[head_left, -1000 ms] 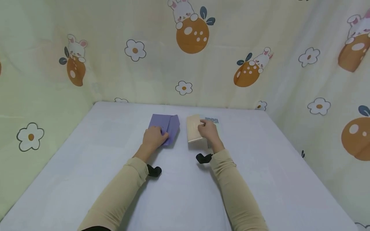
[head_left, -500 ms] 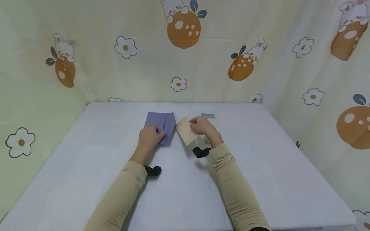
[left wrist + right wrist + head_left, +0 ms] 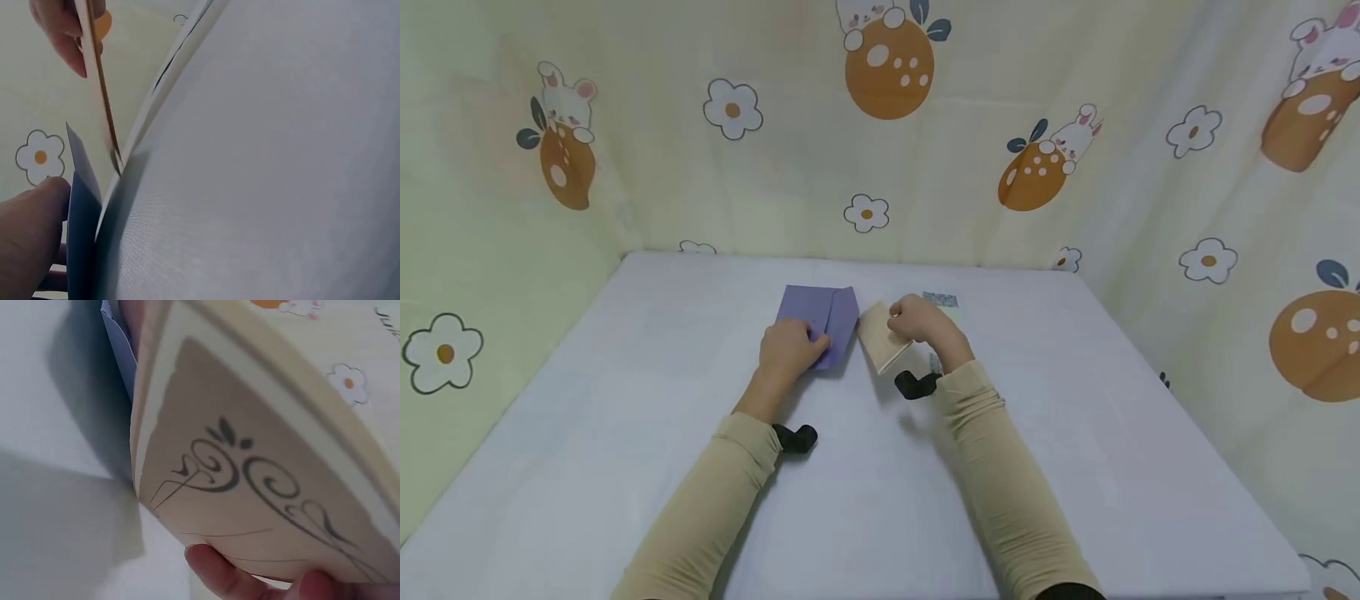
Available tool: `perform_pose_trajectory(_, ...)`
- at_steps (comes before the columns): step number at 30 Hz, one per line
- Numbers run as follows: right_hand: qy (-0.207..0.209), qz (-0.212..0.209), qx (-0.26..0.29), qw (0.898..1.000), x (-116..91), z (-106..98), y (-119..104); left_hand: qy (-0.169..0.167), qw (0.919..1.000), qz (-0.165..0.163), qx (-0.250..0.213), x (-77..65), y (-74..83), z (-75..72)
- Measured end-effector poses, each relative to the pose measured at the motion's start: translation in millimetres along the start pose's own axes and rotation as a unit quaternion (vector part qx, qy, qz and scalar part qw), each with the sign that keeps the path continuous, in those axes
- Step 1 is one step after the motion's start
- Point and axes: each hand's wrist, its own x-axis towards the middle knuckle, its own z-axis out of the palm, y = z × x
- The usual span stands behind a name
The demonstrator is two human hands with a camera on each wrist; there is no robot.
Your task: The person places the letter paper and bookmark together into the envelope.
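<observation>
My left hand [image 3: 788, 348] grips the near side of a purple envelope [image 3: 801, 304]. In the left wrist view its thumb presses the envelope [image 3: 81, 237], which shows dark. My right hand [image 3: 925, 321] pinches a beige folded card [image 3: 880, 337] by its right side, tilted and raised, with a shadow below. The card's far left corner is right at the envelope's right edge. The right wrist view shows dark scroll ornaments on the card [image 3: 200, 425], with fingertips [image 3: 212, 569] at its lower edge. Part of the card is hidden behind the right hand.
A pale paper with a grey patterned band [image 3: 942, 299] lies on the white table [image 3: 865, 492], mostly hidden by the right hand. A printed curtain [image 3: 790, 167] hangs behind the table and along its sides. Black wrist mounts [image 3: 917, 385] stick out from both sleeves.
My right hand has moved left with the card, turning it at a slant, so its far corner now meets the envelope's right edge. The left hand keeps its hold on the envelope.
</observation>
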Motion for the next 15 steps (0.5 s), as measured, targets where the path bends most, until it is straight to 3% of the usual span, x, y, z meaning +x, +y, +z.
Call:
perform_pose_trajectory(5,-0.030,0.017,-0.015,0.999,12,-5,-13,-0.003,0.9999,0.004,-0.011,1.7,-0.4,-0.2)
perform_pose_trajectory(11,-0.083,0.029,0.026,0.996,27,-11,-28,-0.011,0.9997,-0.012,-0.019,0.2,-3.6,-1.1)
perform_pose_trajectory(15,-0.090,0.040,0.051,0.994,35,-10,-29,-0.015,0.9994,-0.003,-0.030,0.5,-4.0,-1.8)
